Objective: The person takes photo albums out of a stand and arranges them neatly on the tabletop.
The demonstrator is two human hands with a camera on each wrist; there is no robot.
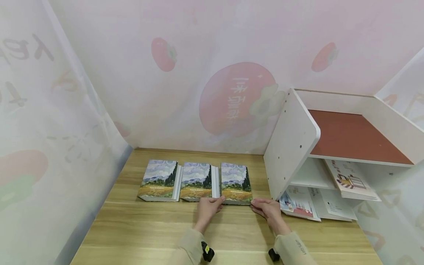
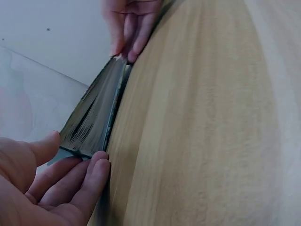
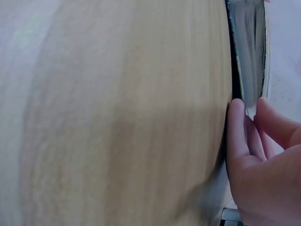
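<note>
Left hand (image 1: 207, 209) and right hand (image 1: 267, 209) each pinch a near corner of the rightmost book (image 1: 235, 183), flat on the wooden table (image 1: 139, 232). Two matching books (image 1: 179, 181) lie just left; white shelf (image 1: 291, 143) stands right.

Walls: pale translucent curtain (image 1: 109, 84) on three sides, printed with red persimmons and mirrored lettering
Table: light wood-grain tabletop (image 1: 142, 232), boards running left to right
Shelf unit: white shelf (image 1: 291, 147) at right, reddish-brown top panel (image 1: 351, 136), printed booklets (image 1: 347, 178) in lower tiers
Light: soft, even, diffuse
</note>
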